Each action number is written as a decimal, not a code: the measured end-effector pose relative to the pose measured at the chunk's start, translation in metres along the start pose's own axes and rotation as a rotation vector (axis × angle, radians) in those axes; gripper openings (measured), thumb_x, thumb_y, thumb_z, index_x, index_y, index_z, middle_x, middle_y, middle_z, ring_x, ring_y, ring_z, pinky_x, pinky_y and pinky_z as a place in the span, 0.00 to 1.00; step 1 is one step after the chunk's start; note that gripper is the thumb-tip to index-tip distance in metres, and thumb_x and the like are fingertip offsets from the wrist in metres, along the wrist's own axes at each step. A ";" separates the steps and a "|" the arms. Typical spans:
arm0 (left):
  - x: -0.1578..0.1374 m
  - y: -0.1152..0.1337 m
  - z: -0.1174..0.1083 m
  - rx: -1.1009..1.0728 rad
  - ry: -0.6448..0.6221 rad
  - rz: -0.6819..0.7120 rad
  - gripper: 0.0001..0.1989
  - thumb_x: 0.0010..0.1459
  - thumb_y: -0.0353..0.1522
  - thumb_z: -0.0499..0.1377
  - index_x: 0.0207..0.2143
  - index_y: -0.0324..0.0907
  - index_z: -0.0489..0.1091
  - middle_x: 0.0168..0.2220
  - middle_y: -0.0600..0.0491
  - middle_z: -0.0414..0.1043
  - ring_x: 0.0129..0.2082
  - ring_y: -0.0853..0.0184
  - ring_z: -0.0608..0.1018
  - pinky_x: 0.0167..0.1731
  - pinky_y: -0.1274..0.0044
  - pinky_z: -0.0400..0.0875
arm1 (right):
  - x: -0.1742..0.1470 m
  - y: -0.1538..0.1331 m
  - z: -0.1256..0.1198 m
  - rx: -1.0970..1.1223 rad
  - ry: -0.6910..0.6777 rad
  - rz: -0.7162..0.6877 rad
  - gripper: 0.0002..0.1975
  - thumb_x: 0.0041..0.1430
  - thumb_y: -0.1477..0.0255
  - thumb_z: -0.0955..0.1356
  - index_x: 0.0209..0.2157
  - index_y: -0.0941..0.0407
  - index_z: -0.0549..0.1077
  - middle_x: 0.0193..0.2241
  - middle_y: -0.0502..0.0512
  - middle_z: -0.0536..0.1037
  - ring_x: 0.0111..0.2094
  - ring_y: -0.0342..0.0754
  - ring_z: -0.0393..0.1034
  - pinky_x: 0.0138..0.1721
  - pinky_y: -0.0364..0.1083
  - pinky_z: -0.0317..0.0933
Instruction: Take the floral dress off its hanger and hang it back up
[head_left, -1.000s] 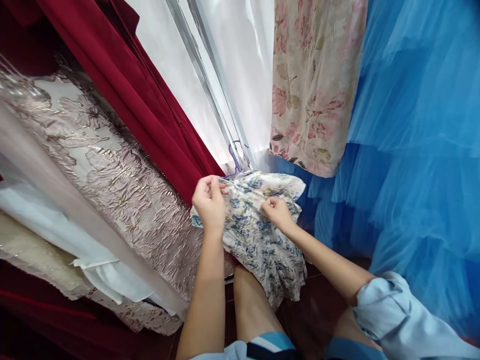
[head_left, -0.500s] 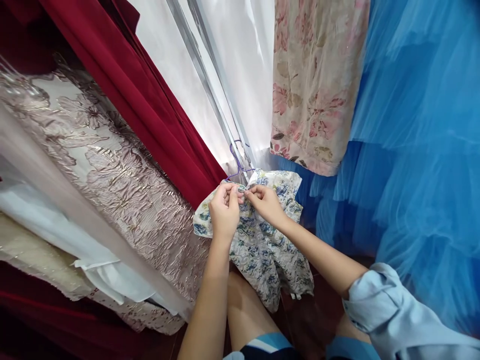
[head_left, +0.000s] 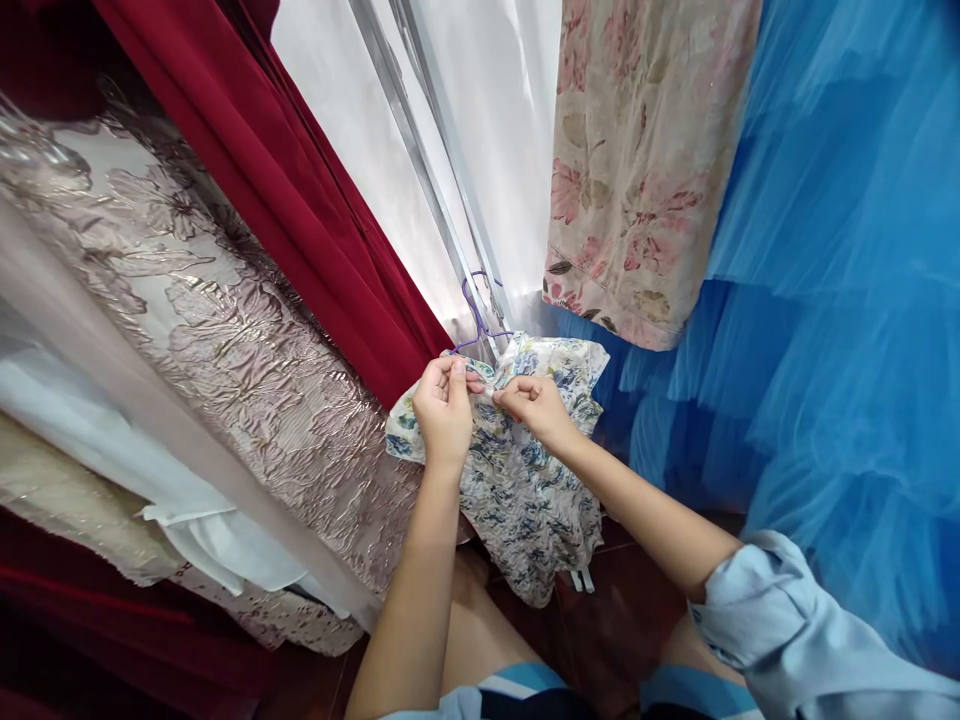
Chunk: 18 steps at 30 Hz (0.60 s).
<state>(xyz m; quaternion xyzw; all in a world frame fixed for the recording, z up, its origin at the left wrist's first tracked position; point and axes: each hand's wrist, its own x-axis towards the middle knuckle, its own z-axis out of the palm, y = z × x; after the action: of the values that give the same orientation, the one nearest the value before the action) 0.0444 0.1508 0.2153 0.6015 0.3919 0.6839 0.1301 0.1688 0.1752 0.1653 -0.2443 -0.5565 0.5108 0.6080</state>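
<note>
A small white dress point(head_left: 525, 490) with a blue and yellow floral print hangs in front of me on a purple hanger point(head_left: 478, 305). My left hand point(head_left: 448, 400) pinches the left side of its neckline, fingers curled and thumb on top. Just to the right, my right hand point(head_left: 534, 402) pinches the neckline's edge near the front middle. The two sets of fingertips are close together with a little fabric between them. Whatever small fastening lies under the fingers is too small to make out.
A metal pole point(head_left: 442, 170) rises behind the hanger against white cloth point(head_left: 330, 90). Dark red fabric point(head_left: 300, 200) and an embossed pink brocade point(head_left: 247, 370) hang on the left. A pink floral garment point(head_left: 637, 180) and blue tulle point(head_left: 840, 250) hang on the right. Below is a dark tiled floor point(head_left: 600, 640).
Both hands keep their pinch at the neckline, with the fingertips slightly farther apart. The dress's lower part has swung a little up and left, and a white strip shows below its hem.
</note>
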 end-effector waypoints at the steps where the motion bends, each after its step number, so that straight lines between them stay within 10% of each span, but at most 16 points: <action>1: 0.001 0.000 -0.001 -0.008 0.013 -0.002 0.11 0.64 0.39 0.59 0.37 0.38 0.70 0.28 0.53 0.74 0.25 0.71 0.78 0.29 0.80 0.74 | -0.002 0.003 -0.001 -0.008 -0.007 0.003 0.15 0.50 0.63 0.72 0.19 0.57 0.67 0.14 0.45 0.65 0.16 0.39 0.54 0.20 0.40 0.47; 18: 0.027 -0.075 -0.114 -0.395 0.599 -0.453 0.08 0.61 0.22 0.54 0.28 0.39 0.64 0.22 0.59 0.65 0.22 0.79 0.70 0.32 0.86 0.71 | -0.069 0.066 -0.017 -0.572 -0.200 0.050 0.09 0.54 0.73 0.66 0.21 0.56 0.65 0.17 0.45 0.67 0.20 0.41 0.60 0.24 0.40 0.50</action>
<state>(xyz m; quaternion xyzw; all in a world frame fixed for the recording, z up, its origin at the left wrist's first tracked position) -0.0900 0.1745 0.1865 0.2383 0.3958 0.8447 0.2702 0.1709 0.1418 0.0742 -0.3680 -0.7286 0.3695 0.4440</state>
